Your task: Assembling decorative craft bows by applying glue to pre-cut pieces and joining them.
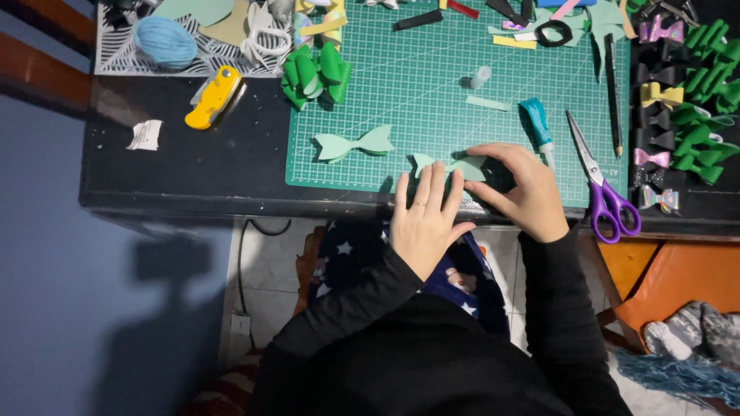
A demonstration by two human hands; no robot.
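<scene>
Both hands, left hand (424, 219) and right hand (520, 189), press a pale-green bow cutout (451, 166) flat; scissors (601, 181) lie at three o'clock.

Home craft desk: green cutting mat (432, 69), purple scissors (605, 189), rows of finished bows (686, 100), yarn (165, 41).

The pale green bow piece (449, 166) near the frame's centre looks like matt, smooth foam sheet, as does the mint bow shape (353, 144) left of it. The green cutting mat (432, 92) is matt with a printed grid. The desk (208, 166) has a dull black surface. At the right, the scissors (601, 181) have shiny metal blades and glossy purple plastic handles. The yellow utility knife (213, 97) at upper left is glossy plastic.
</scene>
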